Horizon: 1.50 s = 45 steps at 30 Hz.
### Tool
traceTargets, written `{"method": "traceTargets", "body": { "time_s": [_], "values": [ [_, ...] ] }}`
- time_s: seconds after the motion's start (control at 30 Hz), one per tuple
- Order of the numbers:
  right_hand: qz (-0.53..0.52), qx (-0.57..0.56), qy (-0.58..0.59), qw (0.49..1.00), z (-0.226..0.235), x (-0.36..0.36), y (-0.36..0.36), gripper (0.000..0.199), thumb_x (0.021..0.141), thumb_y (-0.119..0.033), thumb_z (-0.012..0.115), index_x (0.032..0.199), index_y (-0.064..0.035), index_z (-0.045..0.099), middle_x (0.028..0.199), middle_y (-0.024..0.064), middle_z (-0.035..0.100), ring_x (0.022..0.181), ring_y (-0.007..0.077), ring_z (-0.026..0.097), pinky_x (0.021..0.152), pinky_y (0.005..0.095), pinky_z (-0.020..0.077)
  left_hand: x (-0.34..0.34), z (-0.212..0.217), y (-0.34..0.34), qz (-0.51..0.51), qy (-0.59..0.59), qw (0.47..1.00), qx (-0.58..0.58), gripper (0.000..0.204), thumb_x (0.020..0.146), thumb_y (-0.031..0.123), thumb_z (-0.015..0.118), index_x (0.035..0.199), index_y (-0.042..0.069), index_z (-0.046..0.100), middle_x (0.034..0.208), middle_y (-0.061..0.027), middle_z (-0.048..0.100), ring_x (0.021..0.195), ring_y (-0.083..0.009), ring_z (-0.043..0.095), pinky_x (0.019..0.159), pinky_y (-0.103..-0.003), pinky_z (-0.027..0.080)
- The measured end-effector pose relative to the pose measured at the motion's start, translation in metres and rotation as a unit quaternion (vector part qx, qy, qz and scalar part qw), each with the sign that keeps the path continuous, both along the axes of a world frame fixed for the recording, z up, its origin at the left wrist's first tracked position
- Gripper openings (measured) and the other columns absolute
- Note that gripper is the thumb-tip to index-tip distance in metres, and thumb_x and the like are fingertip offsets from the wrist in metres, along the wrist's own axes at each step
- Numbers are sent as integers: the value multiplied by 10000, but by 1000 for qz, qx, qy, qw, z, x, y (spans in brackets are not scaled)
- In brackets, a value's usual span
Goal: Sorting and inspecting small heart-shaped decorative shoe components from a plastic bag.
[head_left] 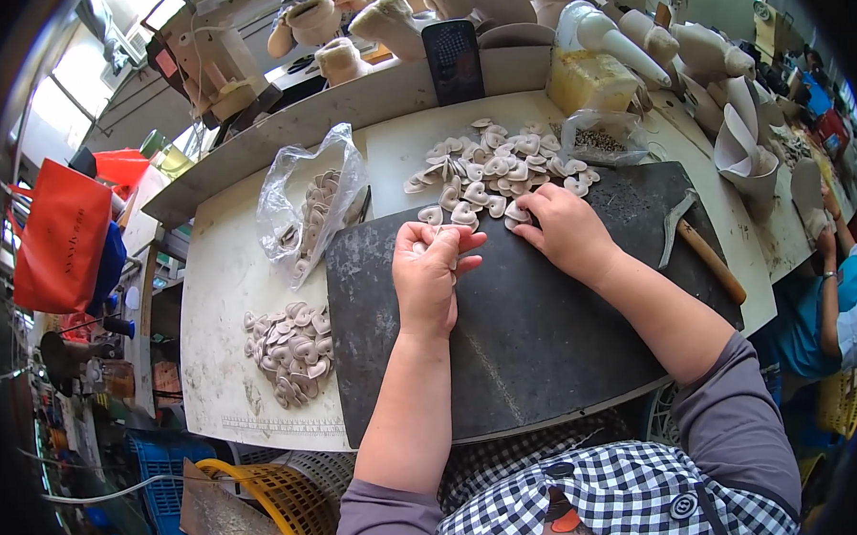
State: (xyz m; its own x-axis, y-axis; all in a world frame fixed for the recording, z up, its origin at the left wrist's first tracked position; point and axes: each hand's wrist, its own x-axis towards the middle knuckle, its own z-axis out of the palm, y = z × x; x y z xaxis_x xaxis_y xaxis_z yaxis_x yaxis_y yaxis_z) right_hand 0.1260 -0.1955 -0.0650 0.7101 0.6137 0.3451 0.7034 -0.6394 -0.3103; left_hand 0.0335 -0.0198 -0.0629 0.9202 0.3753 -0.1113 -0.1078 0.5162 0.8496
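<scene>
Beige heart-shaped pieces with stitched-looking rims lie in a loose pile (496, 159) at the far edge of a black mat (508, 331). My left hand (427, 282) is closed over the mat, and a bit of pale heart-shaped piece shows between its fingers; how many it holds is hidden. To its right, my right hand (568, 228) reaches the near edge of the pile. Its thumb and fingertips close around one heart-shaped piece (514, 213) there.
A second heap of hearts (293, 350) lies left of the mat, below an open plastic bag (309, 211) holding more. A hammer (700, 246) rests on the mat's right. Behind stand a phone (454, 64), a small bag of studs (600, 143) and fleece-lined boot parts (389, 25). A co-worker (831, 288) sits right.
</scene>
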Motion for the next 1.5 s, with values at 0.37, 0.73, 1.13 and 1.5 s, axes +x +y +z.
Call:
{"method": "traceTargets", "body": {
  "time_s": [0.37,0.73,1.13,1.5],
  "values": [
    [-10,330,412,849,-6,-10,-23,260,898,-162,656,1063,39,644,890,47,685,759,74,595,720,222,498,4,-11,-23,-63,48,928,364,441,744,149,810,1131,26,638,684,77,467,597,-36,380,531,-189,345],
    [67,159,126,977,1,-35,-24,86,768,-71,714,848,-42,702,1011,98,643,818,249,643,754,315,523,-4,-5,-25,-48,61,843,532,488,662,232,852,1062,26,662,674,17,519,610,-69,450,573,-239,409],
    [-98,65,-103,988,2,29,13,360,814,-196,697,1139,-73,601,1008,114,586,927,291,601,816,375,505,0,-1,-18,-46,-4,999,-8,187,846,121,710,854,81,528,1063,-117,622,885,-230,675,558,-229,534],
    [-5,317,257,913,-6,10,-27,195,882,-138,660,1020,0,661,907,69,664,760,151,634,684,286,506,1,1,-17,-83,37,996,1,309,822,100,731,1080,52,567,917,-49,624,759,-133,639,608,-261,549]
  ]
}}
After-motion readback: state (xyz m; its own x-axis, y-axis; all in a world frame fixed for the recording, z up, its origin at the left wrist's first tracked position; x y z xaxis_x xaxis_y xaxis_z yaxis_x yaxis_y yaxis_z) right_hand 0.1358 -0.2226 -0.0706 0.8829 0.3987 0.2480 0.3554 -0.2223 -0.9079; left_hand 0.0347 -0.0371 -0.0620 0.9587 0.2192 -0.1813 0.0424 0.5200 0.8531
